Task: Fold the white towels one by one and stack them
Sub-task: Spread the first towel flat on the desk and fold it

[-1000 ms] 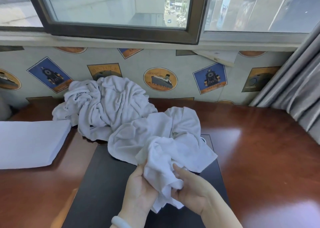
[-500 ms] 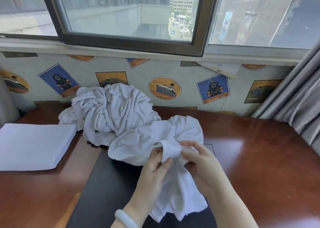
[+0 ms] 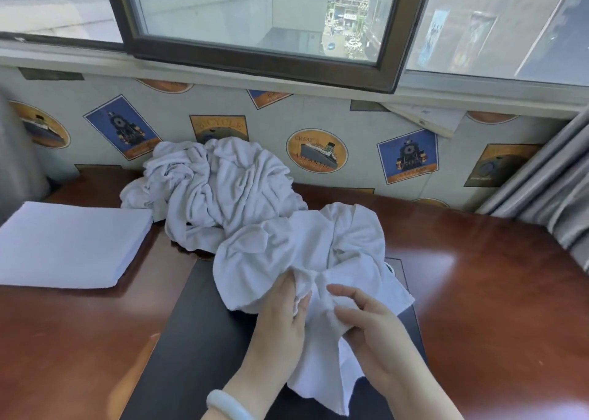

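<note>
1. The desk (image 3: 484, 292) is brown and glossy, set under a window. A black mat (image 3: 197, 340) lies on its near middle and serves as our work area.
2. A heap of towels (image 3: 223, 190), white and unfolded, sits at the back of the desk against the wall.
3. The folded towels (image 3: 70, 244) lie flat at the left, apart from the mat. We cannot count the layers.
4. The crumpled towel (image 3: 302, 254) lies bunched over the mat's far end, touching the heap, with one end hanging towards us.
5. The left hand (image 3: 280, 317) pinches a fold of this towel. The right hand (image 3: 373, 327) has its fingers curled round the bunched cloth just beside it.
6. Our judgement is that the step in hand is finding an edge or corner. The next move calls for drawing the hands apart along the hem, pulling the towel clear of the heap and spreading it flat on the mat.
</note>
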Demonstrator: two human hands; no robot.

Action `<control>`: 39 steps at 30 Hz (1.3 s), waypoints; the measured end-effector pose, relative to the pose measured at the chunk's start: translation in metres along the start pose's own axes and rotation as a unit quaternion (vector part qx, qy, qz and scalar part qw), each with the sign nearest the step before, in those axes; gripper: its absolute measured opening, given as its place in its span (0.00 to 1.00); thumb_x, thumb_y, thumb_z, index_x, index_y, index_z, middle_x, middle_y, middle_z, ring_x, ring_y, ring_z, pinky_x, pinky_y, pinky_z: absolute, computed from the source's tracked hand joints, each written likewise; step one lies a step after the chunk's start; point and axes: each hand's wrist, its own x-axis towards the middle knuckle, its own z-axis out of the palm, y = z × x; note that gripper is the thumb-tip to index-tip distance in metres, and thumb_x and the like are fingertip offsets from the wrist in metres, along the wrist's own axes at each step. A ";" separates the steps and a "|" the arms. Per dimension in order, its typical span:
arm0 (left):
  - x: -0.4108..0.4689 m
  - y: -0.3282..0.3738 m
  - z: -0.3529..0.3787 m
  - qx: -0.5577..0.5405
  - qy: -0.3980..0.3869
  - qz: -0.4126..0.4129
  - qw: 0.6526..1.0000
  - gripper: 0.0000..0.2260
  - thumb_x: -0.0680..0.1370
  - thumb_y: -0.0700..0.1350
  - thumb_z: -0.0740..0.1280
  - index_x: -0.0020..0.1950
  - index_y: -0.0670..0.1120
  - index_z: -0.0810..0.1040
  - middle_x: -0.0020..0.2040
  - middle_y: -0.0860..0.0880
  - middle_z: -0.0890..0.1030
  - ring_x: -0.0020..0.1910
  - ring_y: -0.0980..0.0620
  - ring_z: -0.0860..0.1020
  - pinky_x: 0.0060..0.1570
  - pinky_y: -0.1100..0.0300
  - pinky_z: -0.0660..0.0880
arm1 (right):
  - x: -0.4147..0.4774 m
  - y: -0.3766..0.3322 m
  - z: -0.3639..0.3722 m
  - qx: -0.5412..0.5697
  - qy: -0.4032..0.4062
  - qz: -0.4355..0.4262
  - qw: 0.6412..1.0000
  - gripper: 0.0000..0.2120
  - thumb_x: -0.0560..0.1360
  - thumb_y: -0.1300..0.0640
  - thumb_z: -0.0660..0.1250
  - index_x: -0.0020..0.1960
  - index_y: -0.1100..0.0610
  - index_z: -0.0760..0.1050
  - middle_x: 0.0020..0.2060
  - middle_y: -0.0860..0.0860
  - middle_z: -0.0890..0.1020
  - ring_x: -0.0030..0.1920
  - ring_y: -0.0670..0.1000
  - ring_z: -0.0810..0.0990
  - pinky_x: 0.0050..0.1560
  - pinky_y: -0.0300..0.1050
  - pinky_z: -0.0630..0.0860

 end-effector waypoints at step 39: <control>-0.001 0.037 -0.032 0.148 -0.081 0.178 0.969 0.08 0.80 0.38 0.63 0.47 0.45 0.81 0.40 0.58 0.71 0.38 0.57 0.72 0.38 0.65 0.70 | -0.024 -0.035 0.019 -0.326 -0.039 -0.211 0.921 0.26 0.72 0.71 0.69 0.52 0.39 0.81 0.42 0.49 0.85 0.41 0.50 0.86 0.47 0.36 0.78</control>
